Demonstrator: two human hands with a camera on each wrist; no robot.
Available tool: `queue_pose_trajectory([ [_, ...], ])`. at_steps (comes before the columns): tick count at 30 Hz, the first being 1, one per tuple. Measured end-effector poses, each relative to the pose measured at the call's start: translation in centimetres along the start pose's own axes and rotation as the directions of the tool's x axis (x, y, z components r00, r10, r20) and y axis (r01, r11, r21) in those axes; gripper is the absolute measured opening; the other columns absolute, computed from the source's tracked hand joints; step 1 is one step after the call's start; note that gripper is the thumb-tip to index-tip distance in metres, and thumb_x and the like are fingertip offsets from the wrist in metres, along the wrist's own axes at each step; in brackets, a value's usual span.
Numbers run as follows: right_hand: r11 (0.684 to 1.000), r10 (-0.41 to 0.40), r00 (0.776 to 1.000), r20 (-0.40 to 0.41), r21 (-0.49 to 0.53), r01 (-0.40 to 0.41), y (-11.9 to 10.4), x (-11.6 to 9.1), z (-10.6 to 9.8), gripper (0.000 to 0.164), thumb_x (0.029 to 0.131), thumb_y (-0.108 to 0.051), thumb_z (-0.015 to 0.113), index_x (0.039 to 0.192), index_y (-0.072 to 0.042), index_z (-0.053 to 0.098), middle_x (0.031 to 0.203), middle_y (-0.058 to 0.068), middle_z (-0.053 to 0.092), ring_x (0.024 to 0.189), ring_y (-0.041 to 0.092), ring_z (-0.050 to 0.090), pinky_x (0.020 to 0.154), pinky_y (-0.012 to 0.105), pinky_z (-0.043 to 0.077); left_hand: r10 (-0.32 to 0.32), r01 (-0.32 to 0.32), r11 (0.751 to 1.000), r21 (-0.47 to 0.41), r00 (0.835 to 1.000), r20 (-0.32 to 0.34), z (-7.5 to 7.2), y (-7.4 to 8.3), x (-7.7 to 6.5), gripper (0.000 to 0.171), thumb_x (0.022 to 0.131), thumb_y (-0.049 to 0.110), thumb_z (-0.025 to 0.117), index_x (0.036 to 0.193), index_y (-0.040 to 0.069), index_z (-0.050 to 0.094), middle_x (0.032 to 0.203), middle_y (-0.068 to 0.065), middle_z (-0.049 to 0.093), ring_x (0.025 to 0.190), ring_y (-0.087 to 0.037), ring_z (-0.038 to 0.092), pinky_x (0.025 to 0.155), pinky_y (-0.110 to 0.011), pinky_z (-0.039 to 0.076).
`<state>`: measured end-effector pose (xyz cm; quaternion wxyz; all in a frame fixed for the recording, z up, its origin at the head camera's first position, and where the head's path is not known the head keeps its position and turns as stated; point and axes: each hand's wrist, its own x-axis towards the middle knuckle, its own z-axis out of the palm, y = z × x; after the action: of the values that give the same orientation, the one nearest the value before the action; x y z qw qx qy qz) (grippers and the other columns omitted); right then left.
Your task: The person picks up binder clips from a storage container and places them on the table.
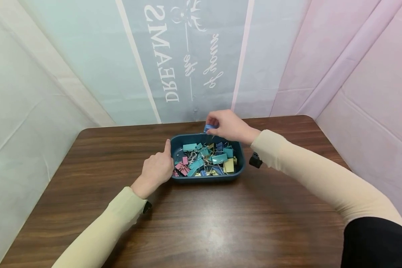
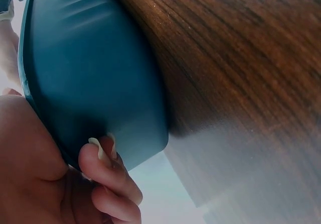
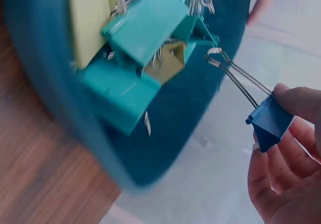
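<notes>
My right hand (image 1: 230,125) pinches a blue binder clip (image 3: 271,121) by its body, over the far rim of a dark teal plastic bin (image 1: 207,178). In the right wrist view, the clip's wire handles point toward the bin, away from the fingers. My left hand (image 1: 156,167) grips the bin's left end, its index finger reaching along the rim and other fingers (image 2: 108,171) curled at the outer wall in the left wrist view. Inside the bin lies a loose heap of binder clips: teal ones (image 3: 148,23), pink ones (image 1: 182,168) and a yellow one (image 1: 229,166) among them.
The bin stands on a dark wood-grain table (image 1: 201,223), toward its far edge. Behind it hangs a pale curtain (image 1: 194,59) with mirrored lettering, and white sheeting (image 1: 30,93) flanks the table. A black wrist camera (image 1: 255,160) sits by the right cuff, near the bin's right end.
</notes>
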<state>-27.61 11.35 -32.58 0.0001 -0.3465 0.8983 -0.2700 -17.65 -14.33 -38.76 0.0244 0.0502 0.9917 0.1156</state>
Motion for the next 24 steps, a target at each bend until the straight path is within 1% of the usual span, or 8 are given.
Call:
queue_pose_trajectory([
  [4, 0.999, 0.03, 0.999, -0.015, 0.016, -0.03, 1.1, -1.3, -1.2, 0.017, 0.088, -0.02, 0.078, 0.101, -0.013, 0.068, 0.09, -0.002, 0.069, 0.083, 0.012, 0.065, 0.075, 0.034, 0.053, 0.002, -0.002, 1.0, 0.0, 1.0, 0.001, -0.1, 0.0, 0.0, 0.068, 0.101, 0.021, 0.05, 0.158, 0.0, 0.018, 0.053, -0.006, 0.048, 0.04, -0.021, 0.045, 0.039, -0.029, 0.034],
  [8, 0.997, 0.077, 0.997, -0.013, 0.03, -0.076, 2.0, -3.1, -2.1, 0.018, 0.088, -0.021, 0.078, 0.103, -0.012, 0.071, 0.09, -0.002, 0.07, 0.084, 0.013, 0.066, 0.074, 0.037, 0.054, -0.002, 0.002, 1.0, -0.001, 1.0, 0.0, -0.1, 0.0, 0.0, 0.068, 0.101, 0.02, 0.049, 0.158, 0.0, 0.018, 0.053, -0.006, 0.048, 0.04, -0.021, 0.045, 0.039, -0.029, 0.034],
  [10, 0.995, 0.098, 0.995, -0.015, 0.019, -0.098, 2.5, -4.0, -2.5, 0.019, 0.089, -0.022, 0.077, 0.105, -0.012, 0.073, 0.092, -0.002, 0.071, 0.085, 0.013, 0.066, 0.074, 0.037, 0.054, -0.001, 0.001, 1.0, -0.003, 1.0, 0.002, 0.0, -0.1, 0.0, 0.067, 0.101, 0.02, 0.049, 0.158, 0.0, 0.017, 0.053, -0.006, 0.048, 0.04, -0.02, 0.044, 0.038, -0.029, 0.033],
  [15, 0.989, 0.149, 0.989, -0.025, -0.006, -0.149, 3.8, -6.0, -3.5, 0.02, 0.091, -0.023, 0.075, 0.108, -0.013, 0.076, 0.093, -0.002, 0.073, 0.08, 0.013, 0.067, 0.069, 0.036, 0.054, 0.001, -0.001, 1.0, -0.017, 1.0, 0.009, 0.3, -0.2, 0.1, 0.068, 0.102, 0.018, 0.047, 0.158, 0.0, 0.014, 0.052, -0.005, 0.048, 0.039, -0.019, 0.042, 0.038, -0.028, 0.029],
  [17, 0.986, 0.164, 0.986, -0.033, -0.01, -0.165, 4.5, -6.8, -3.8, 0.02, 0.091, -0.022, 0.074, 0.108, -0.011, 0.077, 0.094, 0.0, 0.074, 0.078, 0.016, 0.067, 0.068, 0.036, 0.053, 0.002, -0.002, 1.0, -0.02, 1.0, 0.007, 0.3, -0.3, 0.1, 0.068, 0.102, 0.017, 0.047, 0.158, 0.0, 0.014, 0.052, -0.005, 0.047, 0.039, -0.018, 0.041, 0.038, -0.028, 0.028],
  [22, 0.977, 0.208, 0.977, -0.048, -0.03, -0.209, 6.7, -8.6, -4.2, 0.021, 0.093, -0.021, 0.072, 0.109, -0.008, 0.077, 0.099, 0.007, 0.074, 0.081, 0.022, 0.068, 0.069, 0.038, 0.053, 0.006, -0.006, 1.0, -0.021, 1.0, 0.006, 0.3, -0.3, 0.1, 0.068, 0.102, 0.018, 0.047, 0.158, -0.001, 0.013, 0.052, -0.006, 0.047, 0.039, -0.018, 0.041, 0.037, -0.029, 0.028],
  [24, 0.975, 0.218, 0.975, -0.043, -0.042, -0.22, 7.7, -9.3, -4.1, 0.022, 0.093, -0.021, 0.071, 0.108, -0.006, 0.077, 0.1, 0.008, 0.073, 0.083, 0.022, 0.066, 0.07, 0.038, 0.052, 0.005, -0.004, 1.0, -0.024, 1.0, 0.008, 0.2, -0.4, 0.1, 0.068, 0.102, 0.018, 0.048, 0.158, -0.001, 0.013, 0.052, -0.006, 0.048, 0.039, -0.019, 0.041, 0.038, -0.029, 0.028],
])
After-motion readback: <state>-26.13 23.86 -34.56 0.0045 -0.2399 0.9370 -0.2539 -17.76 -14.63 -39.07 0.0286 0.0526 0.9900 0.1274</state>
